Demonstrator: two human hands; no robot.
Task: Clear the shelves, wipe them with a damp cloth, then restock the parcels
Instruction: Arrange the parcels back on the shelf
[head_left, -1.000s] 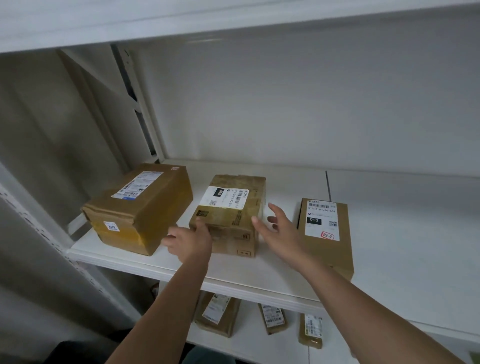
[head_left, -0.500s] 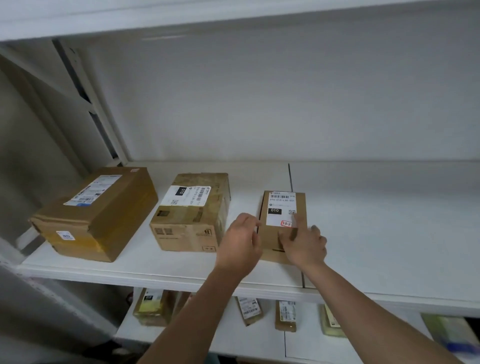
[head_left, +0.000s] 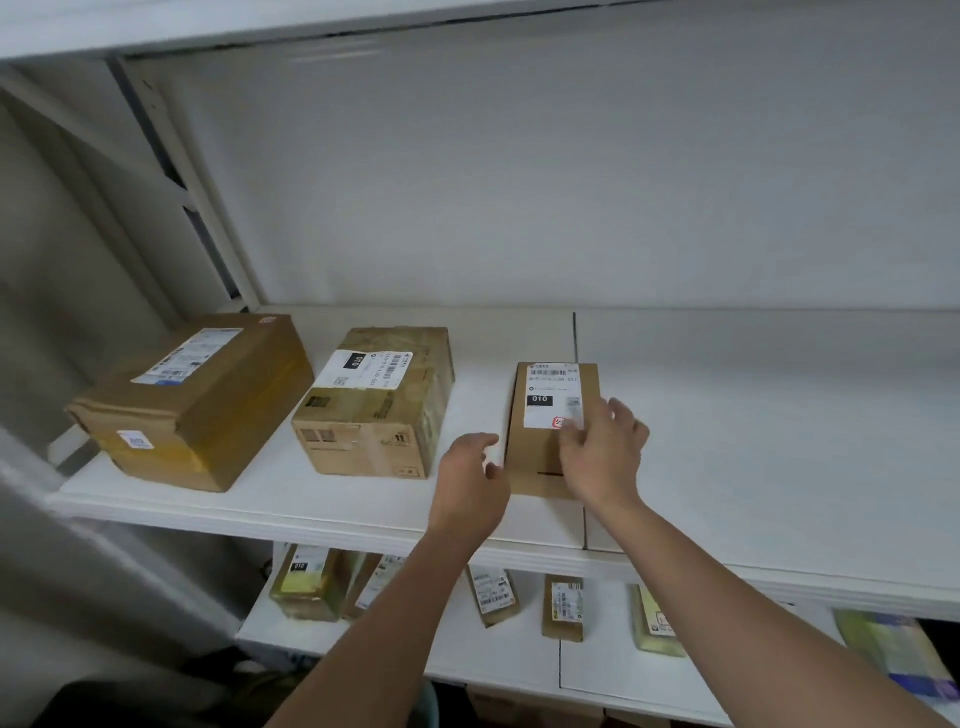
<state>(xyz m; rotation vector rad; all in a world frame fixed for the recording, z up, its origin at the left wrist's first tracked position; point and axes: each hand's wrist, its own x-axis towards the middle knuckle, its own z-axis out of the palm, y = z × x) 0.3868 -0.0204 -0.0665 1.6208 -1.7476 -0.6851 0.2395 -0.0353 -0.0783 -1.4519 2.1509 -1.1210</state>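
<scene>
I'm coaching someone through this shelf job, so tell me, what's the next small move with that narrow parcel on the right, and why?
Probably close both hands on the narrow parcel and lift it. The right hand lies over its top by the label, the left hand sits open beside its left face, not clearly gripping. It stands apart from the middle parcel on the shelf.

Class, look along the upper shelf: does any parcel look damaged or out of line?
Yes. The large left parcel sits angled, its front end crumpled. The middle parcel looks scuffed and creased. The small parcel looks intact.
</scene>
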